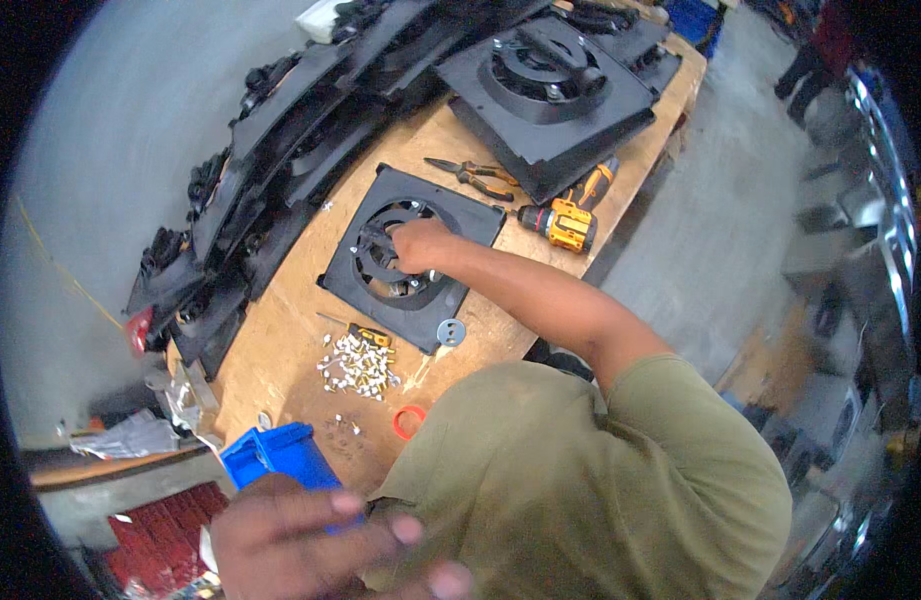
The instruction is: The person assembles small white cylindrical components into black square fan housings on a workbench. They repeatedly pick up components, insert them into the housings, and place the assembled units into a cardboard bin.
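A square black plastic panel (pixel 412 312) with a round, ribbed opening lies flat on the wooden workbench. My right hand (pixel 420 246) reaches over it with fingers curled down into the round centre. What those fingers grip, if anything, is hidden. Close to the camera at lower left, my left hand (pixel 310 540) is raised off the bench, fingers stretched out and apart, holding nothing. Near the panel's front edge are a grey disc with holes (pixel 451 333), a screwdriver with a yellow and black handle (pixel 370 335) and a pile of small white-and-brass fittings (pixel 358 368).
A yellow cordless drill (pixel 570 225) and pliers (pixel 472 176) lie beyond the panel. Stacked black panels (pixel 550 110) stand at the far right end, more black parts (pixel 300 140) along the left edge. A blue bin (pixel 280 452) and orange ring (pixel 409 422) are nearer me.
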Action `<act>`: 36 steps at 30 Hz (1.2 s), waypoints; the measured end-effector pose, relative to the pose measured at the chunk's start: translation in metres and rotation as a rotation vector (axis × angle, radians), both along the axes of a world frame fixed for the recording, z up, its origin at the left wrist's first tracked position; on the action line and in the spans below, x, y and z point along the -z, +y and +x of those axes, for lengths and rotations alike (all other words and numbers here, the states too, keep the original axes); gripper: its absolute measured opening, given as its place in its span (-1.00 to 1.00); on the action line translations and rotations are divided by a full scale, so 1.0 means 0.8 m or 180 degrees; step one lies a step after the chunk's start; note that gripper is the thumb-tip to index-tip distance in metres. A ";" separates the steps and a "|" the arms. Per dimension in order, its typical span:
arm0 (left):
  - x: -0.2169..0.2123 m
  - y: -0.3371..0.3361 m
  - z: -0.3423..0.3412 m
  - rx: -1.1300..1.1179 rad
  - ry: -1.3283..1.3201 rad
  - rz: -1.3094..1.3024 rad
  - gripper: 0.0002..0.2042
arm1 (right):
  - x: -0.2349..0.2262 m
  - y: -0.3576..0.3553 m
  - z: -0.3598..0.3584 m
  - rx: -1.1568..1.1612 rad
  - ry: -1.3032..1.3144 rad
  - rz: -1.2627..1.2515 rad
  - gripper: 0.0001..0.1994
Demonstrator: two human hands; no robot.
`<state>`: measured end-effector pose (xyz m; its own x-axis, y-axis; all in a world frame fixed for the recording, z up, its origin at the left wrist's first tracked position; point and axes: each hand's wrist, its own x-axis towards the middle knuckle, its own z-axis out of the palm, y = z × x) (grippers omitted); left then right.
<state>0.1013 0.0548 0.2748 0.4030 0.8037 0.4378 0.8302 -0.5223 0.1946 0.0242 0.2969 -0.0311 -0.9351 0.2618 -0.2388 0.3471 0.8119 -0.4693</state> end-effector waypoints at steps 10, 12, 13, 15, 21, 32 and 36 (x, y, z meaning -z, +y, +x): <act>0.001 -0.092 -0.049 0.0210 0.0343 0.1175 -0.65 | -0.063 -0.002 -0.009 -0.0197 0.0180 0.0265 -0.53; 0.003 -0.109 -0.065 0.0186 0.0198 0.1420 -0.65 | -0.112 0.000 0.017 -0.0133 0.0340 0.0041 -0.51; 0.008 -0.118 -0.072 0.0105 0.0034 0.1549 -0.65 | -0.137 0.001 0.031 -0.0032 0.0548 -0.0064 -0.48; 0.024 -0.129 -0.087 -0.0059 -0.0459 0.1768 -0.66 | -0.184 0.009 0.076 0.0242 0.0874 -0.0316 -0.43; 0.123 -0.053 -0.115 -0.0874 -0.3008 0.1844 -0.74 | -0.289 0.029 0.263 0.1322 0.2458 -0.1586 -0.40; 0.291 0.343 0.024 -0.0199 -0.1885 -0.1733 -0.60 | -0.167 0.050 0.559 0.3831 0.2598 -0.0353 -0.39; 0.369 0.501 0.098 -0.0048 -0.0896 -0.1489 -0.52 | -0.066 0.095 0.643 0.4567 0.0780 0.0136 -0.36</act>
